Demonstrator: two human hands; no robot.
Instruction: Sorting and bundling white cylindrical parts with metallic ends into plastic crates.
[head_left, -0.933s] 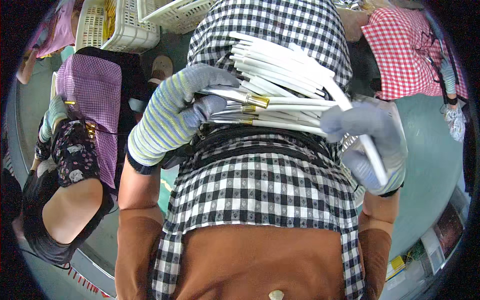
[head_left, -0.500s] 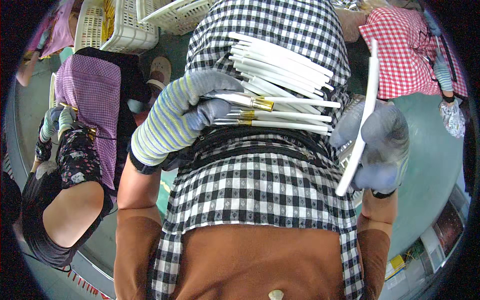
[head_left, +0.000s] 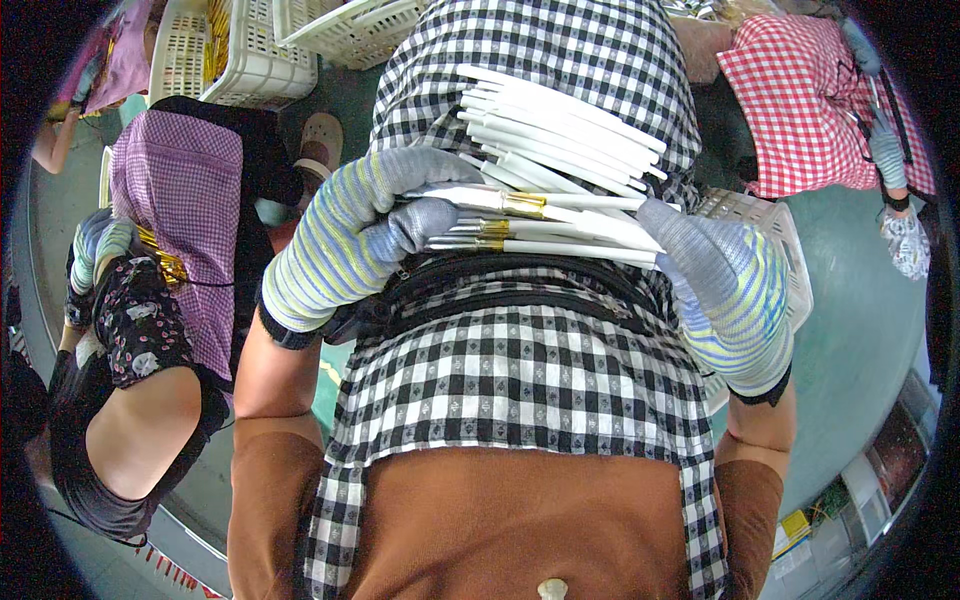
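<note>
My left hand (head_left: 375, 225), in a grey-palmed striped glove, is closed on a paintbrush (head_left: 525, 204) with a gold band and white handle, gripping its silvery end. Just below it lie more paintbrushes (head_left: 490, 236) with gold bands, also pointing right. On the checked apron over my lap rests a pile of white handles (head_left: 560, 130), beyond the held brush. My right hand (head_left: 720, 270), gloved alike, is closed around the right end of a white handle (head_left: 622, 229) that slants toward the brush's band. Its fingertips are partly hidden.
Pale plastic baskets (head_left: 265, 75) stand at the far left, one holding gold-coloured pieces. Another white basket (head_left: 795, 250) sits beside my right hand. Co-workers sit close by, one with a purple checked cloth (head_left: 180, 180) at left, one with a red checked apron (head_left: 790, 110) at right.
My right hand has turned and moved left toward the held brush. The white handle in it has swung from upright to slanting across the lap. My left hand has stayed in place.
</note>
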